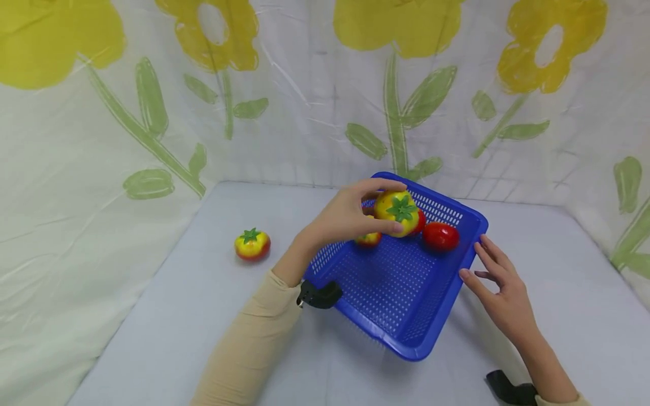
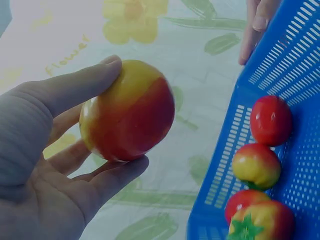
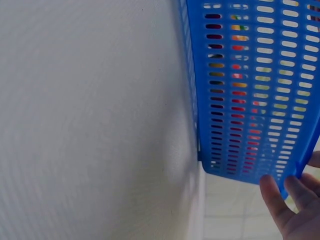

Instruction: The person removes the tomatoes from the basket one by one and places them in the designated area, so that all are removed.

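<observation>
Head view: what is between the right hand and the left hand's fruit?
In the head view, the blue basket's rim, a red fruit, and another fruit, partly hidden.

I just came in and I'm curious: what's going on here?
A person's left hand holds a yellow-and-red fruit up by the blue basket. Their right hand touches the basket's rim. More fruits are inside, and another fruit sits on the table, left of the basket.
</observation>
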The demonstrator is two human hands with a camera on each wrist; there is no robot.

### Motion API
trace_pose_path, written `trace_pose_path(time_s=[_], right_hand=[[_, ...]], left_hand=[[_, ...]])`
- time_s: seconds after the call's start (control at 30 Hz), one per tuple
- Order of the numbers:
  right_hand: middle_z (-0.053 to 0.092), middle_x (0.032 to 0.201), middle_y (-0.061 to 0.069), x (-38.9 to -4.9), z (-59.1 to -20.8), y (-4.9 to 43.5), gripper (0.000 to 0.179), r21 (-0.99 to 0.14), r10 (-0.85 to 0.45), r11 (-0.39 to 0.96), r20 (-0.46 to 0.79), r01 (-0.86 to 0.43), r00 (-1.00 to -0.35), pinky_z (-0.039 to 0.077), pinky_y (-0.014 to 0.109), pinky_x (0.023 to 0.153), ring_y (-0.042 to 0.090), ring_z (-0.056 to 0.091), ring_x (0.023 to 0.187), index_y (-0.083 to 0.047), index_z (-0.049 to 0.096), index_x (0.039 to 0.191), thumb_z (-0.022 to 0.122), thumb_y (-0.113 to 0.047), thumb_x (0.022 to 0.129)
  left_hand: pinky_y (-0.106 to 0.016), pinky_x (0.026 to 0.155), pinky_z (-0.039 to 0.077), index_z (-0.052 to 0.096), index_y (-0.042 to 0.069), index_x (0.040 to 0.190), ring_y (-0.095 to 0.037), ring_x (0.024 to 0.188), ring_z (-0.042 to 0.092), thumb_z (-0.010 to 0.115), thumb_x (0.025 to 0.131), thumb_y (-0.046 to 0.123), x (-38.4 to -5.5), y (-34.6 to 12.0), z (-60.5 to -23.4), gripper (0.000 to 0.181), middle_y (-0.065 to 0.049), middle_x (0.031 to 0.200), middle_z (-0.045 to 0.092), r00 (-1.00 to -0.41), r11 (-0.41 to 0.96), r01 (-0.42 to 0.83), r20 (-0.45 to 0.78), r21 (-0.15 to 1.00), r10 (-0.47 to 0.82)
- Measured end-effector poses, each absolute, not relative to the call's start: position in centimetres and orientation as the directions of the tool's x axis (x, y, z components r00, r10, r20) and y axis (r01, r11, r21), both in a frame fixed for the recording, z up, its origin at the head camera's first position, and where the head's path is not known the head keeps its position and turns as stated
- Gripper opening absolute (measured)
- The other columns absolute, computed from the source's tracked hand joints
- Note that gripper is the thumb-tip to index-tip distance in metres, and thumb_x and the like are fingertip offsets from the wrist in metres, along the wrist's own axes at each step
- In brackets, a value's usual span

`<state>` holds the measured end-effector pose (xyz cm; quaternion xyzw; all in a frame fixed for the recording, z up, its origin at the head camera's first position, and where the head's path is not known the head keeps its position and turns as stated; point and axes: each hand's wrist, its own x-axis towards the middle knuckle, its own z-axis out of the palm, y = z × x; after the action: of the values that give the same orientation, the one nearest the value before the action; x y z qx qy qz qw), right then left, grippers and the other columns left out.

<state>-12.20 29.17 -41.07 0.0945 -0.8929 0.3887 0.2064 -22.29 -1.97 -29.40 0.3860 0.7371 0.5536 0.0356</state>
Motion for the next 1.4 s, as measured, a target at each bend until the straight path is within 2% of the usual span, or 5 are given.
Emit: trace_pose_path(time_s=[0.17, 0.4, 0.7, 0.97, 1.4], right_hand=[[0.028, 0.158, -0.003, -12.3, -41.1, 29.2, 0.067, -0.657, -0.008, 0.677, 0.444, -0.332, -0.896, 0.042, 0.008, 0.084, -0.003, 0.036, 0.13, -0.016, 0.04, 0.151, 0.071, -0.016, 0.092], [0.028, 0.159, -0.003, -12.3, -41.1, 29.2, 0.068, -0.654, -0.005, 0.681, 0.445, -0.33, -0.895, 0.042, 0.008, 0.084, -0.005, 0.036, 0.13, -0.016, 0.04, 0.151, 0.071, -0.016, 0.091], [0.03, 0.158, 0.001, -12.3, -41.1, 29.1, 0.067, -0.662, -0.01, 0.662, 0.463, -0.353, -0.886, 0.041, 0.007, 0.085, -0.005, 0.035, 0.13, -0.015, 0.041, 0.15, 0.072, -0.014, 0.091], [0.028, 0.159, -0.001, -12.4, -41.4, 29.3, 0.067, -0.654, -0.005, 0.675, 0.457, -0.341, -0.889, 0.041, 0.008, 0.086, -0.004, 0.034, 0.132, -0.015, 0.04, 0.151, 0.071, -0.015, 0.092], [0.028, 0.159, -0.001, -12.4, -41.4, 29.2, 0.067, -0.66, -0.005, 0.67, 0.455, -0.341, -0.89, 0.042, 0.008, 0.086, -0.003, 0.035, 0.132, -0.016, 0.04, 0.151, 0.07, -0.015, 0.092]], left_hand=[[-0.028, 0.095, 0.048, 0.061, 0.013, 0.133, -0.013, 0.113, 0.056, 0.083, 0.082, 0.015, -21.1, -4.2, -29.4, 0.056, 0.005, 0.132, 0.057, -0.72, 0.055, 0.545, 0.433, 0.837, 0.542], [-0.036, 0.096, 0.048, 0.056, 0.001, 0.135, -0.021, 0.117, 0.056, 0.077, 0.084, 0.001, -18.5, -6.8, -28.4, 0.055, -0.01, 0.138, 0.053, -0.763, 0.089, 0.547, 0.452, 0.832, 0.462], [-0.033, 0.095, 0.049, 0.057, 0.021, 0.138, -0.014, 0.123, 0.052, 0.081, 0.082, 0.012, -18.6, -11.6, -31.9, 0.061, 0.006, 0.14, 0.051, -0.807, 0.163, 0.541, 0.456, 0.825, 0.374], [-0.033, 0.094, 0.049, 0.056, 0.009, 0.138, -0.023, 0.122, 0.052, 0.08, 0.078, -0.004, -17.5, -15.9, -33.8, 0.066, -0.005, 0.139, 0.052, -0.849, 0.154, 0.506, 0.46, 0.849, 0.259], [-0.025, 0.093, 0.048, 0.054, 0.01, 0.14, -0.026, 0.124, 0.049, 0.081, 0.081, 0.005, -16.5, -20.9, -36.8, 0.065, -0.003, 0.141, 0.048, -0.928, 0.18, 0.335, 0.357, 0.925, -0.111]])
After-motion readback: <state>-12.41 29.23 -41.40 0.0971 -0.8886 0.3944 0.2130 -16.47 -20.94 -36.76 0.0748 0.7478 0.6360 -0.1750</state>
